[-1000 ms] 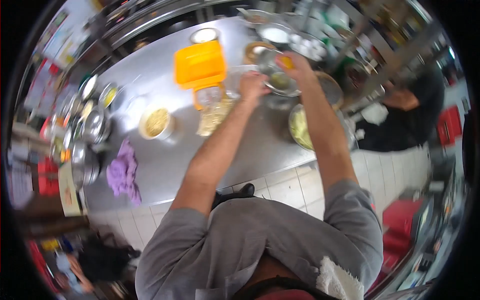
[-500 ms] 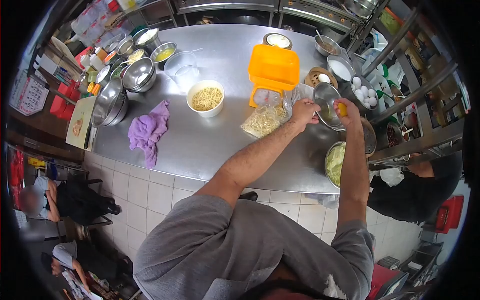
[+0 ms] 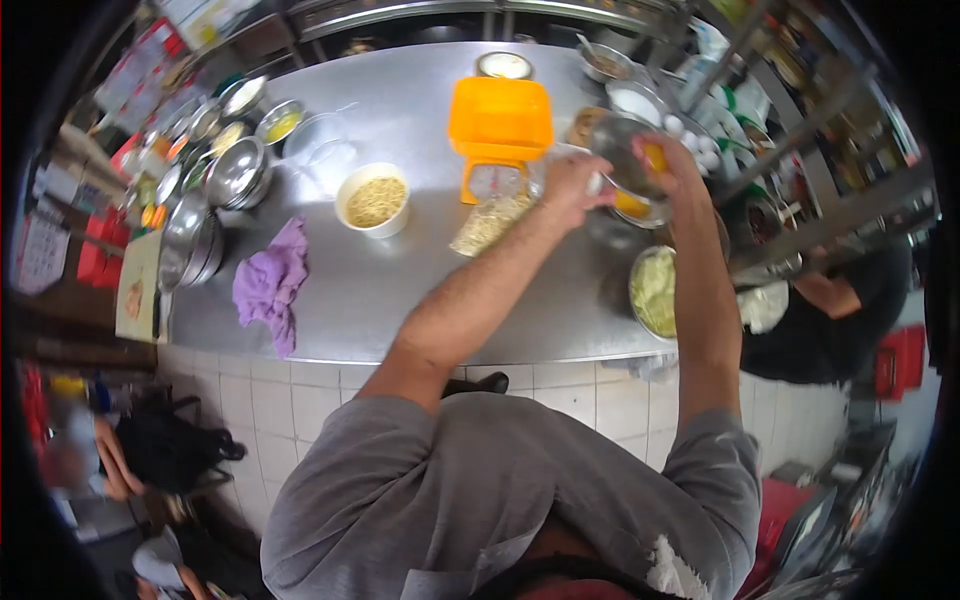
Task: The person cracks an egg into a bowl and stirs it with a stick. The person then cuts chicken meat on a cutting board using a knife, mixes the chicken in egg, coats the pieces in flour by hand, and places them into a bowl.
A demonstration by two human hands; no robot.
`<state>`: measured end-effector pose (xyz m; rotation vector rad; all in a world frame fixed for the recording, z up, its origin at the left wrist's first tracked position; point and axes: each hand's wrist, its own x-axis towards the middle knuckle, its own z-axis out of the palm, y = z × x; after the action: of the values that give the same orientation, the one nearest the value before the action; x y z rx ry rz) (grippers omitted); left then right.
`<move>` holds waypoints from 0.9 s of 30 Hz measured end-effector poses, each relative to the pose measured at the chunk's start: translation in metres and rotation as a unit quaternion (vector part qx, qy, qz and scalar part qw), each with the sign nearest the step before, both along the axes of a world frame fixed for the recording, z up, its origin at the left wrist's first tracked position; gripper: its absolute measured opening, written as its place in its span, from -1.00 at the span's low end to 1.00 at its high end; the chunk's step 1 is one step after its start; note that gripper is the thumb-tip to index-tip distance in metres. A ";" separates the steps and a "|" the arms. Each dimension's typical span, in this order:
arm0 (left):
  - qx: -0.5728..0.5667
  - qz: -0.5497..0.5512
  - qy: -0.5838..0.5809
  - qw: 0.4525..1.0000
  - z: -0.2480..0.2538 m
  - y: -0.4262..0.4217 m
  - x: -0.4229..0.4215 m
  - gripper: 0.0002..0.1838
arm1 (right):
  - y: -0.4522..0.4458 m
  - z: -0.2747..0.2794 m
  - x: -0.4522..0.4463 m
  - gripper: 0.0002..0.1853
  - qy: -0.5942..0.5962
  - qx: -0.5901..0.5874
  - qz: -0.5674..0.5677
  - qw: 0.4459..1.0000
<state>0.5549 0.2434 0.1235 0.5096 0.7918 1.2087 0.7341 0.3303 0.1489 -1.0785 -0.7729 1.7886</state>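
My left hand (image 3: 576,188) is closed at the left rim of a metal bowl (image 3: 618,145), with a small white patch by its fingers that I cannot make out. The bowl is tilted. My right hand (image 3: 680,172) grips a small yellow thing (image 3: 655,157) on the bowl's right side; its kind is unclear. Something yellow-orange (image 3: 631,205) shows below, by the rim of a lower bowl. A bag of noodles (image 3: 490,224) lies by my left forearm, in front of an orange scale (image 3: 495,180) with an orange tray (image 3: 500,115). Near my right forearm stands a bowl of cabbage (image 3: 655,290).
A white tub of noodles (image 3: 373,200) and a purple cloth (image 3: 272,280) are on the steel table (image 3: 430,310). Metal bowls (image 3: 238,172) crowd the left end. Eggs (image 3: 706,150) and a bowl of white powder (image 3: 635,102) sit right, beside a metal rack. A person (image 3: 830,320) is at right.
The view has shifted, so the table appears further left. Both my hands have moved away from me with the metal bowl, now tilted. The yellow-orange thing below it has come into view.
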 end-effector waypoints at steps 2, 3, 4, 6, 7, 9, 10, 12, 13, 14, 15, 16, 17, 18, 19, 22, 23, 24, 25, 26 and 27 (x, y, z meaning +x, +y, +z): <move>0.017 -0.003 -0.019 1.000 0.023 0.001 -0.012 -0.80 | 0.010 0.027 -0.022 -0.87 0.001 -0.005 -0.011 1.000; 0.025 0.004 -0.022 0.999 0.034 0.001 -0.018 -0.82 | 0.020 0.034 -0.026 -0.87 0.017 -0.005 0.055 0.998; 0.028 -0.001 -0.025 0.999 0.045 0.000 -0.026 -0.82 | 0.018 0.045 -0.037 -0.87 0.013 -0.003 0.050 0.999; 0.045 0.011 -0.021 0.999 0.065 -0.003 -0.054 -0.76 | 0.019 0.069 -0.074 -0.88 -0.036 0.017 0.055 0.998; 0.051 0.017 -0.025 0.998 0.069 -0.005 -0.071 -0.76 | 0.020 0.075 -0.095 -0.89 -0.023 0.010 0.053 0.998; 0.054 0.047 -0.010 0.997 0.078 -0.009 -0.109 -0.76 | 0.019 0.083 -0.142 -0.88 -0.033 0.019 0.062 0.997; 0.054 0.056 0.003 0.997 0.081 -0.011 -0.129 -0.76 | 0.021 0.086 -0.163 -0.87 -0.043 0.025 0.050 0.997; 0.061 0.081 0.013 0.995 0.082 -0.014 -0.174 -0.77 | 0.028 0.084 -0.211 -0.85 -0.053 0.037 0.106 0.992; 0.066 0.106 0.020 0.992 0.079 -0.015 -0.199 -0.77 | 0.024 0.083 -0.243 -0.84 -0.028 0.029 0.083 0.996; 0.071 0.128 0.027 0.989 0.076 -0.015 -0.225 -0.78 | 0.020 0.082 -0.274 -0.83 -0.003 0.021 0.057 0.998; 0.074 0.144 0.033 0.986 0.073 -0.015 -0.252 -0.79 | 0.018 0.082 -0.303 -0.91 0.011 0.041 0.127 0.991; 0.075 0.147 0.035 0.986 0.072 -0.017 -0.281 -0.79 | 0.018 0.079 -0.335 -0.91 0.012 0.042 0.130 0.991; 0.078 0.159 0.047 0.983 0.072 -0.017 -0.311 -0.79 | 0.019 0.075 -0.370 -0.90 0.031 0.027 0.130 0.991; 0.078 0.169 0.060 0.981 0.072 -0.018 -0.342 -0.80 | 0.021 0.069 -0.403 -0.89 0.050 0.010 0.129 0.990; 0.082 0.169 0.064 0.980 0.071 -0.015 -0.375 -0.80 | 0.029 0.063 -0.435 -0.88 0.065 -0.006 0.163 0.984; 0.066 0.225 0.133 0.963 0.061 -0.010 -0.468 -0.79 | 0.054 0.035 -0.535 -0.79 0.087 -0.050 0.191 0.977; 0.058 0.236 0.142 0.960 0.058 -0.008 -0.497 -0.79 | 0.057 0.029 -0.567 -0.78 0.104 -0.054 0.186 0.976; 0.049 0.246 0.152 0.956 0.052 -0.005 -0.524 -0.80 | 0.058 0.023 -0.596 -0.77 0.124 -0.058 0.180 0.974; 0.047 0.246 0.155 0.956 0.047 -0.004 -0.549 -0.80 | 0.059 0.017 -0.623 -0.77 0.127 -0.060 0.180 0.974; 0.041 0.257 0.170 0.950 0.042 -0.002 -0.573 -0.81 | 0.061 0.014 -0.648 -0.78 0.139 -0.078 0.189 0.969; 0.037 0.269 0.185 0.944 0.039 0.002 -0.595 -0.83 | 0.064 0.012 -0.670 -0.78 0.151 -0.093 0.198 0.964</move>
<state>-0.0401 0.2458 0.1621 0.6148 1.2645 1.6776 0.0636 0.3943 0.1610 -0.7738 -0.6730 2.3389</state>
